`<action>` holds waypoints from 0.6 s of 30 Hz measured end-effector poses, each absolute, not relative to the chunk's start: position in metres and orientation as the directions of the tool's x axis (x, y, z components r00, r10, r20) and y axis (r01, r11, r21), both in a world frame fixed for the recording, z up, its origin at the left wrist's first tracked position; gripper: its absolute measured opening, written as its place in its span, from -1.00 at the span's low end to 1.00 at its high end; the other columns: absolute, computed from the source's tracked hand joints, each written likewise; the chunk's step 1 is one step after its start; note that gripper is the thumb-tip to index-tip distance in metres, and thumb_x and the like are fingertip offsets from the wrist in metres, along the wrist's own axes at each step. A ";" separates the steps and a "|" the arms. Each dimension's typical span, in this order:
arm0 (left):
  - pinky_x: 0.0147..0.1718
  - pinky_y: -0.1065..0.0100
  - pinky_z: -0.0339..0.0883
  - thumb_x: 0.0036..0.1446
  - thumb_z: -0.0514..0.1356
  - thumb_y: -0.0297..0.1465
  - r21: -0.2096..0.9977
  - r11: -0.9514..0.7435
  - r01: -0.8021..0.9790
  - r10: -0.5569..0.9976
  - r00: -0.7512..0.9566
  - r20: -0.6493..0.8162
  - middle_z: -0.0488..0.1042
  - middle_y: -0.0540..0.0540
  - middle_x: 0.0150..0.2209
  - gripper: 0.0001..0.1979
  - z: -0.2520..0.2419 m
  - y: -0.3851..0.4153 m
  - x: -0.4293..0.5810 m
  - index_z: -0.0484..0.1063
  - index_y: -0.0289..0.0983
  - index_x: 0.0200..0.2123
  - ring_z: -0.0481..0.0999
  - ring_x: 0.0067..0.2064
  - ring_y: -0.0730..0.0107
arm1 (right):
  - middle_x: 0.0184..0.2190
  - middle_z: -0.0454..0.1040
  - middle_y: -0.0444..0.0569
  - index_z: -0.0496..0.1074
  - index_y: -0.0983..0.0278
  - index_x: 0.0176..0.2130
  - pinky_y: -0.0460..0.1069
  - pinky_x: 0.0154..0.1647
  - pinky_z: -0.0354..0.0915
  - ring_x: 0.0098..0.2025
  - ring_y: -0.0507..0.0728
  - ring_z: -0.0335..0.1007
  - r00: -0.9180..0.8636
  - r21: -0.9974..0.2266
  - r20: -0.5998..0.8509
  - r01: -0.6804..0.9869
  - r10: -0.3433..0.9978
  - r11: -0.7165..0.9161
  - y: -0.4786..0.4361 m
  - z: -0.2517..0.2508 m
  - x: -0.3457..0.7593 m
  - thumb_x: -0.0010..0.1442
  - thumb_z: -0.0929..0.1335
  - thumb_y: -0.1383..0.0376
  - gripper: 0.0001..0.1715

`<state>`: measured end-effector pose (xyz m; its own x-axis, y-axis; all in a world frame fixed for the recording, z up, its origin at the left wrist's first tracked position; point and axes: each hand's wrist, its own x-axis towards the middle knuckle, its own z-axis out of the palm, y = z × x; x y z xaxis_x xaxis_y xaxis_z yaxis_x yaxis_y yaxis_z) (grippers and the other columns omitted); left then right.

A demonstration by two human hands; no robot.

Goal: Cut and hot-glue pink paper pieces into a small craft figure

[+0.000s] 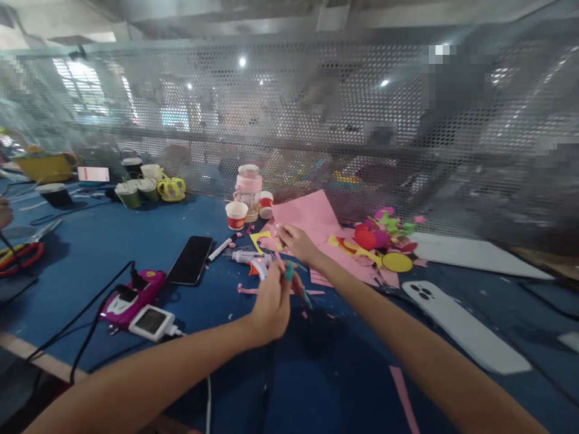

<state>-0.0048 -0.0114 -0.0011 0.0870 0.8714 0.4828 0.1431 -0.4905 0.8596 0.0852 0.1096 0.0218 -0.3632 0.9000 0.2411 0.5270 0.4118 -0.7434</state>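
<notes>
My left hand (271, 304) is closed around a pair of scissors (296, 280) with teal and orange handles, held just above the blue table (217, 211). My right hand (294, 241) reaches further out and pinches the edge of a pink paper sheet (312, 217). A white glue gun (251, 259) lies between the two hands. Yellow paper scraps (262, 240) lie by my right hand's fingers.
A black phone (190, 259), a white pen (220, 249), red paper cups (236, 215) and a pink jar (248, 187) sit ahead. Colourful paper flowers (384, 238) and a white phone (461, 328) lie right. A pink power strip (133, 295) with cables lies left. A perforated metal screen (316, 120) backs the table.
</notes>
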 end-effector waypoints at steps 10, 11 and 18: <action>-0.47 0.43 0.09 0.11 0.04 -0.31 0.882 -0.436 0.179 0.893 -0.033 0.448 0.07 0.09 -0.52 -0.88 0.014 0.005 -0.009 0.16 -0.24 -0.35 0.11 -0.50 0.51 | -0.74 0.05 -0.28 0.08 0.22 -0.57 -0.14 -0.70 -0.08 -0.72 -0.07 -0.09 -0.380 -0.987 0.042 0.128 0.924 0.098 0.035 0.017 0.114 -0.07 0.17 -0.10 -0.55; -0.48 0.43 0.07 0.10 0.05 -0.33 0.866 -0.442 0.232 0.891 0.002 0.455 0.06 0.10 -0.54 -0.89 0.015 0.005 -0.010 0.16 -0.24 -0.37 0.10 -0.51 0.51 | -0.74 0.05 -0.28 0.09 0.22 -0.57 -0.14 -0.70 -0.09 -0.72 -0.08 -0.09 -0.378 -0.991 0.039 0.101 0.925 0.083 0.032 0.017 0.112 -0.07 0.18 -0.10 -0.55; -0.41 0.39 0.11 0.10 0.02 -0.38 0.796 -0.434 0.422 0.872 -0.024 0.488 0.23 0.05 -0.51 -0.91 0.015 0.007 -0.012 0.18 -0.24 -0.44 0.24 -0.44 0.44 | -0.74 -0.01 -0.31 0.23 0.24 -0.49 -0.13 -0.68 -0.13 -0.70 -0.08 -0.15 -0.362 -0.992 0.061 -0.129 0.930 0.015 0.027 0.017 0.090 -0.09 0.28 -0.05 -0.59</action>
